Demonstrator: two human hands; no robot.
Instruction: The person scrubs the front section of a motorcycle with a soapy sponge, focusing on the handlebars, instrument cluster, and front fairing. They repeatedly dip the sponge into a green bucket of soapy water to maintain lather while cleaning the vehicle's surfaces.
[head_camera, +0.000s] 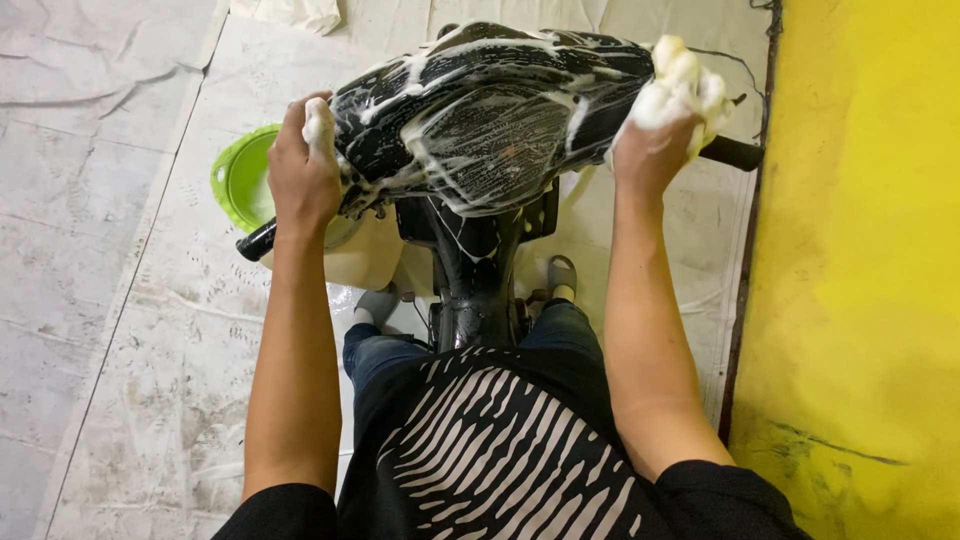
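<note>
Right now the left hand (303, 170) grips the motorbike front (480, 110) at its left edge, w/ suds all over the black panel. Right hand (652, 150) is closed on a soapy sponge (682, 85) at the bike's right edge; green bucket (243, 180) sits on the floor (130, 330) just left of the bike.

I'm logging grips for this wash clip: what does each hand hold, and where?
Right hand clutches a soapy sponge, bunched in its fingers. Left hand grips the motorbike's front cover at its left edge.

Both hands, left hand (303, 165) and right hand (655, 145), press soapy motorbike handlebar cover (490, 115).
</note>
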